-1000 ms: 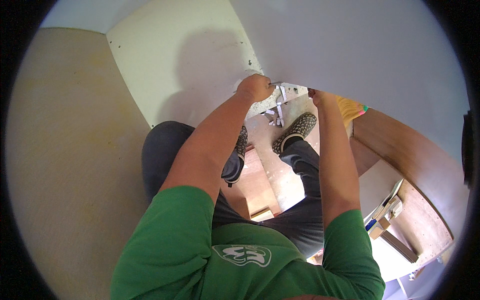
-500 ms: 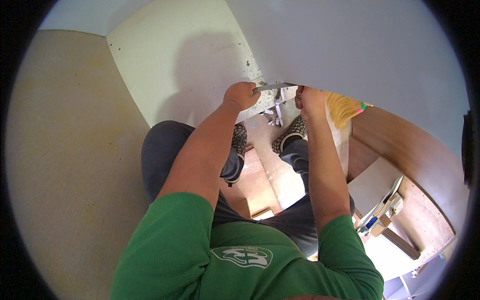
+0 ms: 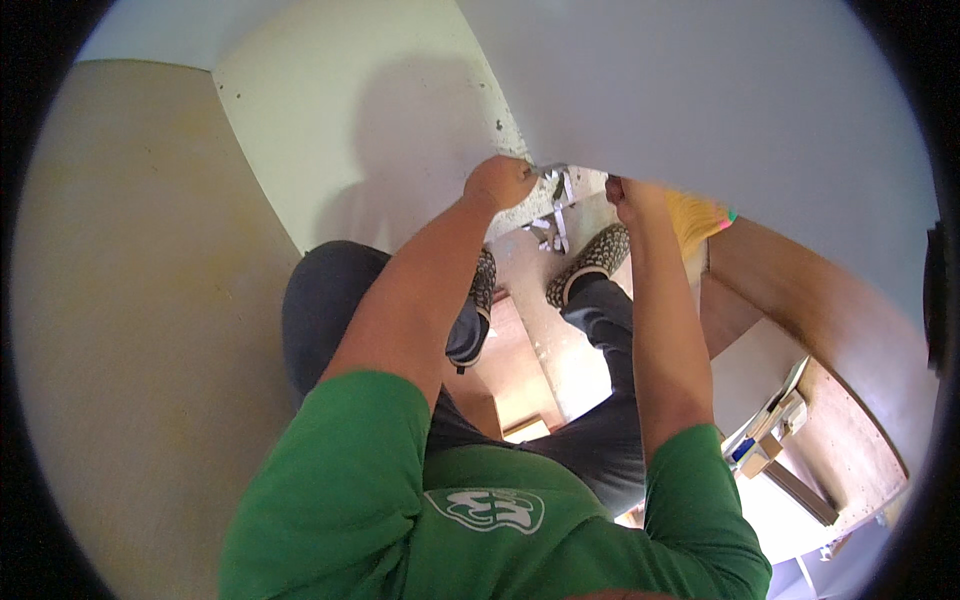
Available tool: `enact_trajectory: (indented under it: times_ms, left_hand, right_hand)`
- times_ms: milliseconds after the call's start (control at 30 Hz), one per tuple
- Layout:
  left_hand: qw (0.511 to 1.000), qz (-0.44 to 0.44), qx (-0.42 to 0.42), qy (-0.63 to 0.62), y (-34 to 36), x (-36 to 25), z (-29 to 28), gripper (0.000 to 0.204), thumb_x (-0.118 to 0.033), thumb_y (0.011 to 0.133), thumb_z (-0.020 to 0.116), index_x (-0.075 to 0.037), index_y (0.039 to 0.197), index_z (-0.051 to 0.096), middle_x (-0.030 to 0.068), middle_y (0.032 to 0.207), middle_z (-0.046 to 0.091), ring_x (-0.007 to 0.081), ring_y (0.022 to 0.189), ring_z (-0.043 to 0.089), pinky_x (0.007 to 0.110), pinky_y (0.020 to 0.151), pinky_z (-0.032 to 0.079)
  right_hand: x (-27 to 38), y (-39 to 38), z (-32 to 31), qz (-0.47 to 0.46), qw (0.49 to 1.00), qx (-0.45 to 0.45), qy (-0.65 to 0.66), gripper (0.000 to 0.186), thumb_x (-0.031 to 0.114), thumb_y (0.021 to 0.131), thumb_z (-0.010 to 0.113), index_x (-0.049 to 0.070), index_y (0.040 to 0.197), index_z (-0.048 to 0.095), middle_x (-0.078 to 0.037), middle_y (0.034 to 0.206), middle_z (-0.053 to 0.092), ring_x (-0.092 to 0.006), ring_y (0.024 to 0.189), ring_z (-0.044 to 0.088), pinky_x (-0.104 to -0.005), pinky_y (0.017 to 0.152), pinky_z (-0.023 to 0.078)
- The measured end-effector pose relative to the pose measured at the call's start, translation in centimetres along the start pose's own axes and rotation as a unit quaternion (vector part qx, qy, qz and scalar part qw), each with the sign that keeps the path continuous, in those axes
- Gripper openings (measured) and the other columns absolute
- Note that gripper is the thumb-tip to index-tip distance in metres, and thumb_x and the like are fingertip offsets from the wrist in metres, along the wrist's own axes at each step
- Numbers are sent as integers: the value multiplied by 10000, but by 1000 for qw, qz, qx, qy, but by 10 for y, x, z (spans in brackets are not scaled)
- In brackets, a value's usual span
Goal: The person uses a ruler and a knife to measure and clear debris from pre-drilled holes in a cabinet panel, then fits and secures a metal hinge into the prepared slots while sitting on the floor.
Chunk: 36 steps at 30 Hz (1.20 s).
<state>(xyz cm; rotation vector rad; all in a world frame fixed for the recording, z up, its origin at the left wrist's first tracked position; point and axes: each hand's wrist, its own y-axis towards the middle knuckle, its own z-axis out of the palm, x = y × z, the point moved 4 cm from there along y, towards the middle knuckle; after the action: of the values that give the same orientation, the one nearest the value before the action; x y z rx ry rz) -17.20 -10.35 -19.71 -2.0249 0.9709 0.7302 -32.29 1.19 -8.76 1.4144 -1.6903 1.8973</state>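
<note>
My left hand (image 3: 501,184) is closed on one end of a thin grey strip (image 3: 552,167). The strip's far end meets the lower edge of a large pale grey panel (image 3: 720,90). To the right, my right hand (image 3: 640,203) is closed up against that same edge. Whatever its fingers grip, if anything, is hidden by the panel and the hand itself. Between and below my hands, several loose white and grey scraps (image 3: 552,232) lie on the floor by my patterned shoe (image 3: 600,258).
A cream board (image 3: 300,110) with dark specks stands ahead left, beside a tan surface (image 3: 130,300). Yellow broom bristles (image 3: 690,222) show past my right hand. At right, small boxes (image 3: 765,448) sit near a brown curved panel (image 3: 800,270).
My left hand has slid right along the panel edge, and less of the strip shows. My right hand has shifted slightly right, staying closed.
</note>
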Motion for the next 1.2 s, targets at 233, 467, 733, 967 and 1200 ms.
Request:
enact_trajectory:
  times_ms: [233,467,733,967,1200]
  left_hand:
    - [1000,-10,4,19,-10,1,-3,331,-352,881,582,-59,957,717,196,920,699,386,888,664,478,818,533]
    - [999,3,23,44,6,-9,5,344,-349,892,568,-45,962,713,207,963,697,399,930,660,469,845,533]
    - [999,-3,15,49,-18,-4,3,354,-327,903,535,-14,1011,663,234,1009,676,402,974,644,497,875,511]
    - [989,-24,25,141,-33,-4,2,430,-388,949,482,-42,1164,617,177,1107,664,364,1023,639,490,922,492]
    - [983,161,-71,-53,-42,-32,-18,409,-431,942,540,-57,1047,668,167,981,699,329,908,668,457,832,514]
  right_hand:
    - [14,-17,12,-7,1000,16,6,205,186,913,603,190,765,461,50,585,383,-85,430,312,-234,393,230]
    - [-16,46,-20,32,999,14,13,190,186,905,607,201,766,478,40,549,381,-92,415,310,-240,398,232]
    - [-3,-9,-12,39,998,-9,-46,233,236,927,532,76,758,536,-24,558,458,-143,414,403,-298,375,303]
    - [-4,-18,1,-37,996,-6,-78,306,227,927,508,11,727,594,-83,603,563,-178,442,479,-328,424,380]
    - [12,-26,-19,-33,980,-5,-195,291,219,915,514,11,724,588,-87,592,543,-188,440,470,-337,419,370]
